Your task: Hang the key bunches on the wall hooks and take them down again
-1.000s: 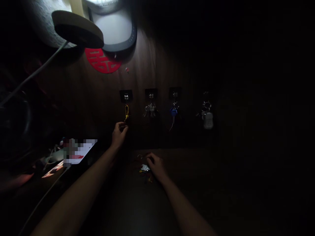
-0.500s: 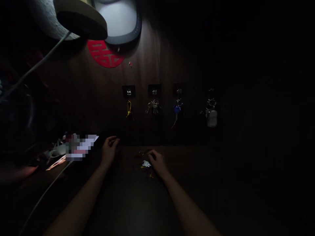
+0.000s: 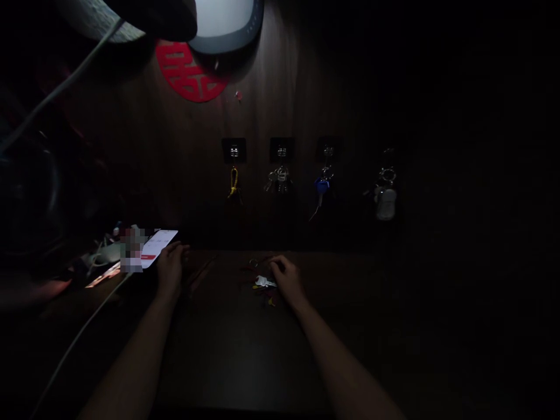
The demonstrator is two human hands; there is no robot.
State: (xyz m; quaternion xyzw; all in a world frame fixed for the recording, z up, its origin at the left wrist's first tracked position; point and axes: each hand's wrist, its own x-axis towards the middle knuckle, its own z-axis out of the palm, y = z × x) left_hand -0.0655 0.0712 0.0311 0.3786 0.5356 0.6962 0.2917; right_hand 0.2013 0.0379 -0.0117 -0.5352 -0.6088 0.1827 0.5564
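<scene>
Dim light falls on a dark wooden tabletop (image 3: 231, 344). My right hand (image 3: 289, 280) rests there with thumb and forefinger curled to a pinch; what lies between the tips is too dark to make out. Just left of it is a silver key (image 3: 263, 282), among small yellow and dark reddish pieces (image 3: 271, 301). Behind the key lies a metal ring (image 3: 254, 263). My left hand (image 3: 170, 268) is beside a lit phone (image 3: 160, 245), fingers loosely bent and apart, with nothing visible in them. Thin, dark reddish-brown strips (image 3: 202, 271) lie to its right.
Several key sets hang from hooks on the dark back panel, including a yellow cord loop (image 3: 234, 182), a blue-headed key (image 3: 322, 185) and a grey fob (image 3: 386, 204). Above are a red paper cutout (image 3: 192, 76) and a grey device (image 3: 227, 29). A white cable (image 3: 74, 338) crosses the left.
My left hand has moved left towards the phone, leaving the thin strips in plain sight. My right hand stays by the keys, where the silver key shows more fully. The view has tilted slightly down.
</scene>
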